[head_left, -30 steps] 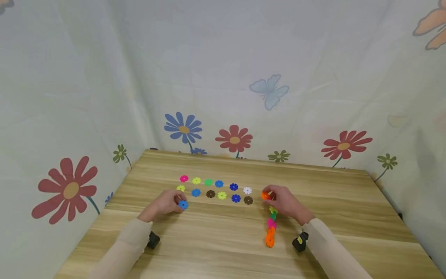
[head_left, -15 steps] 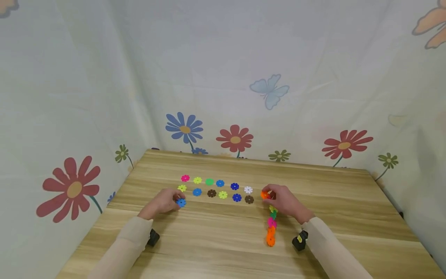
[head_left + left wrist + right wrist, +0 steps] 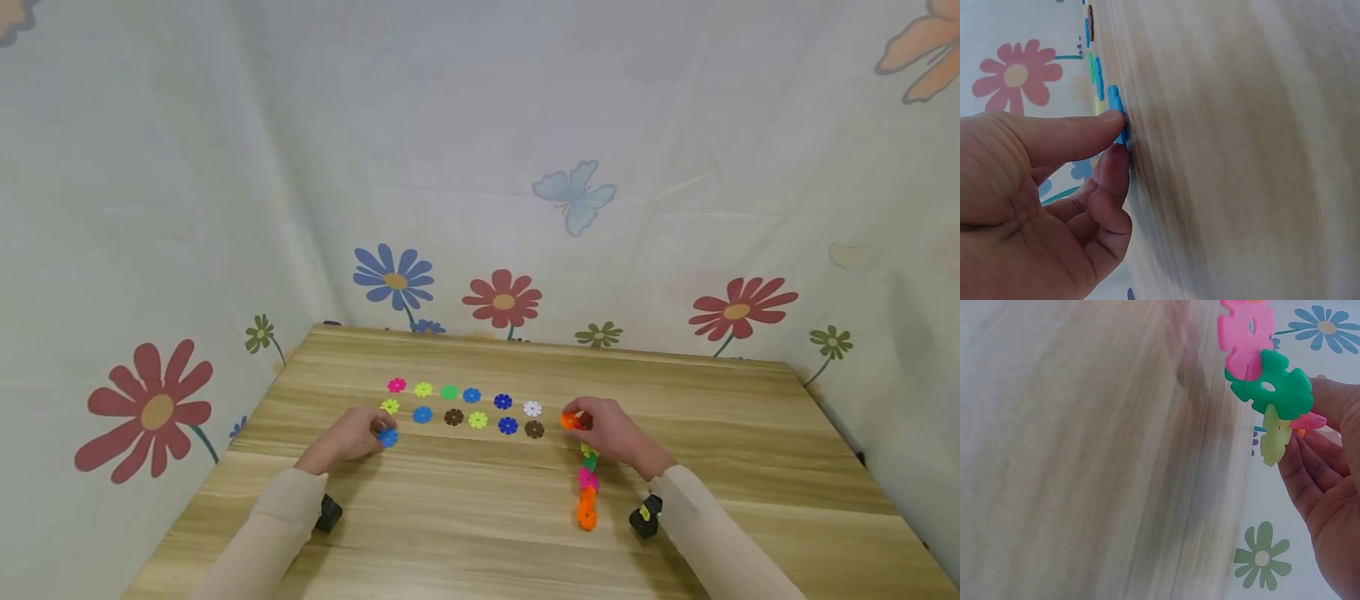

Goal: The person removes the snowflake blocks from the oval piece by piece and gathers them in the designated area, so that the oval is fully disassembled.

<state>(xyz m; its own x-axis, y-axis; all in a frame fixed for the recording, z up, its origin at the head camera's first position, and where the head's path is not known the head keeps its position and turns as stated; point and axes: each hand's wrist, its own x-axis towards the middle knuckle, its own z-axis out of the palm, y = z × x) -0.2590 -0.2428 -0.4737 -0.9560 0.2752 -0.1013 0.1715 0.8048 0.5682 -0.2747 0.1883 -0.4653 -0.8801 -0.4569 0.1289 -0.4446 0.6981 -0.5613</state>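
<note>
My left hand (image 3: 357, 435) pinches a light blue notched plastic disc (image 3: 387, 437) between thumb and fingers, low at the table surface. In the left wrist view the disc (image 3: 1116, 100) appears edge-on under the thumb tip. On the right, my right hand (image 3: 610, 429) grips the upper end of a chain of interlocked discs. An orange disc (image 3: 570, 421) shows at its fingertips. Below the hand trail yellow, green, pink (image 3: 588, 480) and orange (image 3: 587, 517) discs. The right wrist view shows the green disc (image 3: 1275, 386) joined to a pink and a yellow one; the fingers partly hide the held end.
Two rows of loose discs lie between the hands, including a white disc (image 3: 532, 409), a brown disc (image 3: 453, 417) and a green disc (image 3: 449, 392). The wooden table (image 3: 450, 533) ends at a flower-printed curtain (image 3: 420, 167) behind and at the sides.
The blue disc has shifted slightly left with my left hand and looks flatter to the table. The chain's lower end has swung a little right; my right hand stays nearly still.
</note>
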